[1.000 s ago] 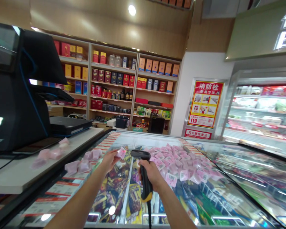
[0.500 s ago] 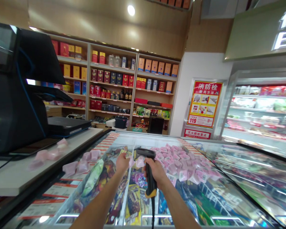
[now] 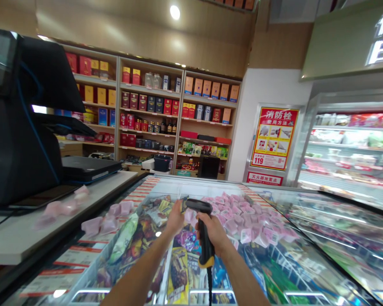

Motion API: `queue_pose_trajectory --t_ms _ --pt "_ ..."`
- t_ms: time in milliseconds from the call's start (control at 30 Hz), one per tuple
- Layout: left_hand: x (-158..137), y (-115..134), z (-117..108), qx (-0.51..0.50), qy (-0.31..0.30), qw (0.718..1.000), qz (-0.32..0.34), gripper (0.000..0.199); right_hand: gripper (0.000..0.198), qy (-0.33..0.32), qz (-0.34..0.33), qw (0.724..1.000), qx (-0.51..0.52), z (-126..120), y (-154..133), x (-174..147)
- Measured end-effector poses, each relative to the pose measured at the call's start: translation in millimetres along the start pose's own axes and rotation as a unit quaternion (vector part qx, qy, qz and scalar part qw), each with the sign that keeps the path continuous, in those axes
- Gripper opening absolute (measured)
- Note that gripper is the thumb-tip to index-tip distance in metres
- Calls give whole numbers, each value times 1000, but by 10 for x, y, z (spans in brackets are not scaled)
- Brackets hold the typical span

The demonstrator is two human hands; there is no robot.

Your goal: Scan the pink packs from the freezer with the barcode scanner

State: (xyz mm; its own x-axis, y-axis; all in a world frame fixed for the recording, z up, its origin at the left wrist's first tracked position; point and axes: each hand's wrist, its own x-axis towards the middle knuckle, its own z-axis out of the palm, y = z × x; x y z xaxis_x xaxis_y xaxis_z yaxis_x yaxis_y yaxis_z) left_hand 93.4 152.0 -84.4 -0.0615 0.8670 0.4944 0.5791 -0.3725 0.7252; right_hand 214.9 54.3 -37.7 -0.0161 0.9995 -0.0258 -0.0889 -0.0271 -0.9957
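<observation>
My right hand is wrapped round the dark grip of a barcode scanner with a yellow butt end. The scanner is upright, its head pointing left, and a cable hangs from its base. Close by the scanner's head is my left hand, with its fingers curled together; whatever lies in them is hidden. Beneath the scanner's head a small pink pack shows between the hands. Many similar pink packs, some with white barcode labels, lie heaped on the freezer's glass top to the right.
A glass-topped chest freezer with bagged frozen goods spreads below my hands. More pink packs lie at left, some on the white counter beside a black till. Shelves of boxes and a lit chiller stand behind.
My left hand has moved right, up to the scanner's head. My right hand and the scanner have shifted slightly right.
</observation>
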Motion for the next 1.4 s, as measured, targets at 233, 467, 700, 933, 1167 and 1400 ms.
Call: queue_pose_trajectory --t_ms 233,467,700,933,1167,1400 --pt "236 -710 -1183 225 85 966 -98 35 31 -30 11 999 -4 224 -20 -6" --pt "210 -865 -1271 303 32 947 -106 27 30 -39 10 999 -20 301 -11 14" --pt "154 -756 -1092 226 21 972 -61 26 29 -48 15 999 0 369 -20 -17" --pt "31 -460 -919 108 47 993 -11 26 29 -80 30 994 63 345 -46 -84" --pt "-2 -370 -720 50 51 997 25 24 27 -72 41 995 58 265 -81 -127" --pt "34 -411 -566 74 59 996 6 27 26 -32 41 998 35 180 -142 -135"
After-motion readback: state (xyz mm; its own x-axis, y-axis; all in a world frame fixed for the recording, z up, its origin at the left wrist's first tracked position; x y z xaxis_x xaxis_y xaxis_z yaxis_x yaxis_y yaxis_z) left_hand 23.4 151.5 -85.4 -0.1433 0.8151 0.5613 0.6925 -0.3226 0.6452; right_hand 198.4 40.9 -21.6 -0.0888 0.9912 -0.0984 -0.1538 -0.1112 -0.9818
